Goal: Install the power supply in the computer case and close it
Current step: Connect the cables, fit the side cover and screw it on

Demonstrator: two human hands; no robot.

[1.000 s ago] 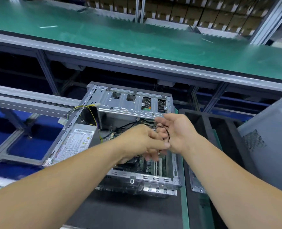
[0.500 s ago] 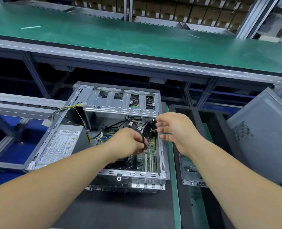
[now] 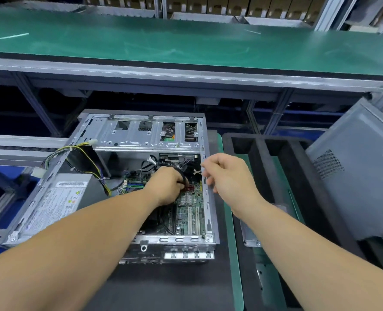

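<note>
An open grey computer case (image 3: 207, 198) lies on its side on a black mat. The grey power supply (image 3: 58, 198) with a white label sits in the case's left part, its yellow and black wires (image 3: 85, 158) looping above it. My left hand (image 3: 167, 187) reaches inside over the green motherboard (image 3: 188, 212) and grips a black cable (image 3: 182, 175). My right hand (image 3: 227, 173) hovers at the case's right rim, its fingers loosely curled with nothing visibly in them. The grey side panel (image 3: 361, 167) leans at the right.
A black foam tray (image 3: 264, 149) with long slots lies right of the case, a small metal part (image 3: 251, 239) in it. A green conveyor belt (image 3: 186, 41) on an aluminium frame runs across the back. Aluminium rails (image 3: 17, 144) pass on the left.
My hands, together on the black cable a second ago, have parted. The left hand went down into the case with the cable; the right hand drew back to the right rim.
</note>
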